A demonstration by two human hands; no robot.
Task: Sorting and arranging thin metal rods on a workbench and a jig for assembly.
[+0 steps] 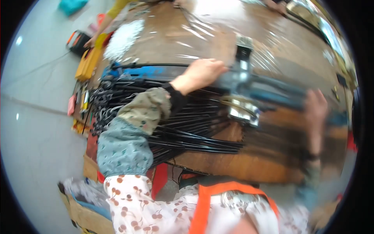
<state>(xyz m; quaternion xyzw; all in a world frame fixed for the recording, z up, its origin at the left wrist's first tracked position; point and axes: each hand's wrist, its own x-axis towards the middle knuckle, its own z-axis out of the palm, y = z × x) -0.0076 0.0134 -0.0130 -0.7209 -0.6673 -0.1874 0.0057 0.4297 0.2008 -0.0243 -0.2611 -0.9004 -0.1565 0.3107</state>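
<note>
My left hand (203, 73) is closed around the end of a thin black rod (157, 65), which runs off to the left. Just right of that hand stands a grey metal fixture (243, 74) with a black top block and a shiny metal block (244, 111) at its near end. Blue-grey bars (278, 91), smeared by motion, stretch from the fixture toward my right hand (316, 105). That hand is blurred at the right side of the table, and its grip cannot be made out. Below my left forearm lies a large bundle of black rods (198, 142).
Clear plastic film covers the far part of the wooden table (194, 162). A pile of small white pieces (124, 39) lies at the far left. Near it, another person's hand (90, 42) is beside a yellow box (86, 66). Another hand (277, 5) shows at the far right.
</note>
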